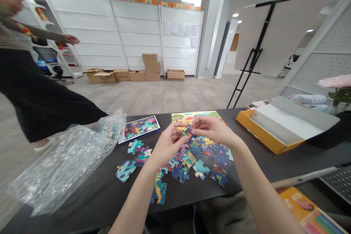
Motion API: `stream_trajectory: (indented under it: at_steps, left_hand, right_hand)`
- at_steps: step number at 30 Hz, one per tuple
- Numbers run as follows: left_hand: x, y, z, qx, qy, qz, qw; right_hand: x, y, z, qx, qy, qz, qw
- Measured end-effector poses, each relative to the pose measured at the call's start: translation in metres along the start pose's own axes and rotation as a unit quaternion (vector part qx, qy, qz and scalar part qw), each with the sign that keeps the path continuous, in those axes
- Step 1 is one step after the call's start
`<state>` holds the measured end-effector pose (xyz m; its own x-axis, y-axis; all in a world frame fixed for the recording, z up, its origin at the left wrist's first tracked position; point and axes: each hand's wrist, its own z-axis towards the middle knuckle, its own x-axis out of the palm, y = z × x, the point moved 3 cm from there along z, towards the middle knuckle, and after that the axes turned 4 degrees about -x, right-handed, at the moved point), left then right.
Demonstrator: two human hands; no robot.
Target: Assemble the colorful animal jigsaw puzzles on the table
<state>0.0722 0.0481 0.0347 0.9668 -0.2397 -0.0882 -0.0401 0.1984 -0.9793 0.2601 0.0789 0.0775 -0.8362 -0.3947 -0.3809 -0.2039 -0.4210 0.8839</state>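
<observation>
At the middle of the black table (186, 195), head view: small puzzle piece (187, 131) sits between both hands' fingertips, left hand (170, 140) pinching it from the left, right hand (208, 128) pinching from the right (piece partly hidden by fingers); loose puzzle pieces (201, 169) scattered below the hands, forearms reaching forward and converging, fingers curled inward

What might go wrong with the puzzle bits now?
One piece lies close to the table's near edge, so an arm might knock it off. Other pieces overlap in a jumble, so one could get overlooked. The plastic bag lies near loose ones, so some may slip under it.
</observation>
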Motion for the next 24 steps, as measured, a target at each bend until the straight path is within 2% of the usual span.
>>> stream_trajectory:
  at_steps: [3, 5, 6, 8, 12, 14, 17, 24]
  left_hand:
    - [-0.029, 0.000, 0.001, -0.003, -0.076, 0.032, 0.997]
    - [-0.052, 0.000, -0.001, -0.005, -0.134, 0.064, 0.989]
    - [-0.063, 0.000, -0.002, -0.003, -0.154, 0.078, 0.985]
    - [-0.083, 0.002, -0.006, -0.006, -0.197, 0.106, 0.975]
    - [-0.109, 0.010, -0.016, -0.027, -0.268, 0.227, 0.936]
    - [-0.114, 0.016, -0.020, -0.043, -0.267, 0.294, 0.917]
    - [-0.114, 0.028, -0.021, -0.068, -0.228, 0.365, 0.900]
    - [-0.104, 0.044, -0.012, -0.067, -0.182, 0.440, 0.877]
  right_hand:
    - [-0.031, -0.008, -0.008, 0.006, -0.096, -0.092, 0.991]
    - [-0.054, -0.021, -0.018, 0.026, -0.165, -0.193, 0.967]
    - [-0.061, -0.030, -0.022, 0.040, -0.168, -0.244, 0.954]
    - [-0.066, -0.048, -0.029, 0.075, -0.126, -0.313, 0.938]
    - [-0.061, -0.074, -0.041, 0.127, -0.078, -0.346, 0.926]
    - [-0.060, -0.081, -0.044, 0.140, -0.076, -0.341, 0.926]
    - [-0.061, -0.087, -0.046, 0.144, -0.080, -0.340, 0.926]
    - [-0.063, -0.081, -0.046, 0.135, -0.086, -0.347, 0.924]
